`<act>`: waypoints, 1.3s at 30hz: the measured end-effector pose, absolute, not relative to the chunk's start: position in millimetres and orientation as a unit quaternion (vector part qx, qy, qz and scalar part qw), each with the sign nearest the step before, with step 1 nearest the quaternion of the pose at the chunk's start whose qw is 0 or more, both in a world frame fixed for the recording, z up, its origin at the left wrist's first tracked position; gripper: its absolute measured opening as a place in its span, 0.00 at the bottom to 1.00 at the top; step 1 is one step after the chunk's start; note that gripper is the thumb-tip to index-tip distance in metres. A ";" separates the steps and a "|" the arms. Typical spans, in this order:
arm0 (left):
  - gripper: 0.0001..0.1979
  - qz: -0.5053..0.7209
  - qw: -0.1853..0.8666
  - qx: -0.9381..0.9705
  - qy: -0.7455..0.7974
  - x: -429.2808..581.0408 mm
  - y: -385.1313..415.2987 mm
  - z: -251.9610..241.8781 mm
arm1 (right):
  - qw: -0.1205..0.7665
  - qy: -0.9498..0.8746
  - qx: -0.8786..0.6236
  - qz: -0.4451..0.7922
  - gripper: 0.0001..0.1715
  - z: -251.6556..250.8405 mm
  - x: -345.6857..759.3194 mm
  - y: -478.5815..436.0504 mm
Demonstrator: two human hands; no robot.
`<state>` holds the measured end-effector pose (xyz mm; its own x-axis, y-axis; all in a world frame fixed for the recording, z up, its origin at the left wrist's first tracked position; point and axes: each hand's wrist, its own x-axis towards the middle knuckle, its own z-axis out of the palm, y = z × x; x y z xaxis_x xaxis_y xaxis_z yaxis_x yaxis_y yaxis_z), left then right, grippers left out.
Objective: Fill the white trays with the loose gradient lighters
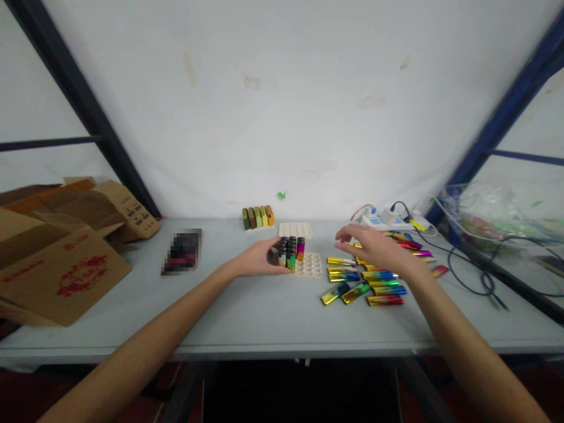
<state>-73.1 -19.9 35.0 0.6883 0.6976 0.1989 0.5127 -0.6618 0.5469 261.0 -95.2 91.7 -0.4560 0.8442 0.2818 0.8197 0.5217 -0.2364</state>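
Several upright lighters with black tops (291, 258) stand in the left part of a white tray with round holes (314, 265). My left hand (259, 258) is closed around the left side of this group, thumb at the front and fingers behind. Over on the right, my right hand (363, 242) hovers at a heap of shiny, multicoloured lighters (383, 275) lying flat. Its fingers are bent but apart, with nothing visible between them. Behind the first tray lies a second white tray with holes (295, 230).
A block of upright lighters (258, 217) stands near the wall. Cardboard boxes (66, 258) and a pixelated dark item (183, 252) lie to the left. A power strip (388, 220), black cables (484, 282) and clear plastic bags (489, 205) occupy the right side.
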 end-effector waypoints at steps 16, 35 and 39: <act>0.33 0.214 0.246 0.885 0.332 -72.1 -21.9 37.5 | 0.199 -0.851 -0.483 -0.043 0.22 -2.5 269.1 -151.9; 0.38 0.189 0.256 0.880 0.353 -72.6 -22.2 35.3 | 0.094 -0.845 -0.521 -0.072 0.20 32.7 275.5 -67.3; 0.36 0.190 0.250 0.884 0.347 -72.4 -22.7 36.2 | 0.151 -0.821 -0.550 0.019 0.23 65.7 272.8 -56.7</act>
<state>-72.4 -22.7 36.2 0.6869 0.7082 0.1630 0.5181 -0.6346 0.5735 272.8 -56.7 65.7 -0.3499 0.9090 0.2266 0.8975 0.3946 -0.1971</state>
